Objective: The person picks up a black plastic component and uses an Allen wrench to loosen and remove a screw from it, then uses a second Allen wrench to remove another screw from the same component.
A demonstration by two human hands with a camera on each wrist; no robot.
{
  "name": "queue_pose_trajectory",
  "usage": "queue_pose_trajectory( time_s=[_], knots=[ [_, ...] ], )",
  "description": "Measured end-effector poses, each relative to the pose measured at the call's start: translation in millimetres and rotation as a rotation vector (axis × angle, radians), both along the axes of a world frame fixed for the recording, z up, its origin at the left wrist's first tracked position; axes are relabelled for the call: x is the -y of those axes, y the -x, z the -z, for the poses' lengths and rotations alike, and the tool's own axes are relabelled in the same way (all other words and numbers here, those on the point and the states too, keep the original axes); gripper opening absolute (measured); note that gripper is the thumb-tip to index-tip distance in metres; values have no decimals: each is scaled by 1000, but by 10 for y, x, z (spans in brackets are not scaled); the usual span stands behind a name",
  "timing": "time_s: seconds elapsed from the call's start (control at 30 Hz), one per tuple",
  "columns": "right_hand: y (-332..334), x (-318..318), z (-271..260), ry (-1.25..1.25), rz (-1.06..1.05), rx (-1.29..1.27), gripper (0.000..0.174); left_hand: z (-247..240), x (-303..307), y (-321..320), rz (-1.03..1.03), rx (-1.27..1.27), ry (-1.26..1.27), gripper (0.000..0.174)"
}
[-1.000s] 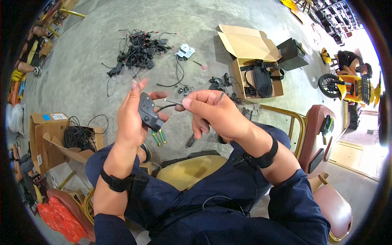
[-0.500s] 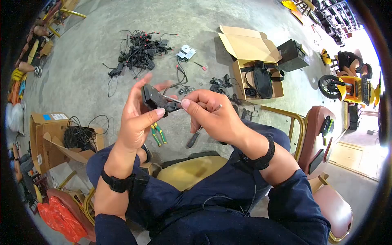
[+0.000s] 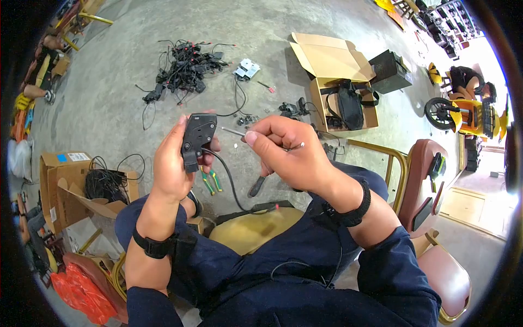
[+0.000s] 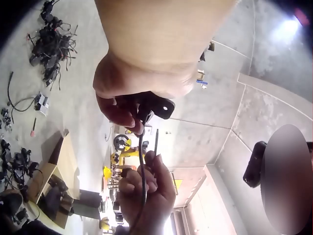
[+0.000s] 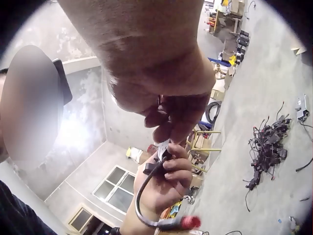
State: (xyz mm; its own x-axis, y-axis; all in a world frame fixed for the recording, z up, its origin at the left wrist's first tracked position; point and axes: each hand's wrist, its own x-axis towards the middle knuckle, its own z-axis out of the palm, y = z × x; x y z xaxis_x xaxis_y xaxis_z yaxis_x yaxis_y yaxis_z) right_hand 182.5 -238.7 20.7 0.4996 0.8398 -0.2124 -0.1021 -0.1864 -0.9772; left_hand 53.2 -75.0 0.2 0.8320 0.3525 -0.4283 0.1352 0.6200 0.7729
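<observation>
In the head view, my left hand [image 3: 168,170] holds a black plastic housing [image 3: 199,134] upright against the palm, its screw-dotted face showing. A black cable [image 3: 231,177] runs from its lower side down to a red-tipped plug over the yellow seat. My right hand [image 3: 291,150] pinches a thin metal hex key [image 3: 234,132] between thumb and fingers. The key's tip points at the housing with a small gap in the head view. In the left wrist view, the hex key [image 4: 156,141] stands beside the cable [image 4: 142,161]. The red plug [image 5: 190,223] hangs below the left hand in the right wrist view.
On the floor lie a heap of black cabled parts [image 3: 188,71], a silver box [image 3: 247,69], green-handled pliers [image 3: 212,181] and a dark-handled tool [image 3: 257,186]. An open carton [image 3: 332,60] holds a black bag [image 3: 347,106]. Another carton [image 3: 57,191] with cables stands at left.
The left hand has turned the housing, tilted half a second ago, upright with its screwed face showing. The cable now hangs toward the seat. The hex key's tip has come away from the housing.
</observation>
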Motion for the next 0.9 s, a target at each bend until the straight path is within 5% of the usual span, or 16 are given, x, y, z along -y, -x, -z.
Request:
queue_pose_trajectory(
  time_s=[0.13, 0.9],
  knots=[
    [24, 7, 36, 33, -52, 351, 16, 5, 80, -38, -18, 12, -7, 54],
    [41, -26, 66, 94, 13, 334, 15, 26, 140, -65, 13, -12, -288, 52]
  ],
)
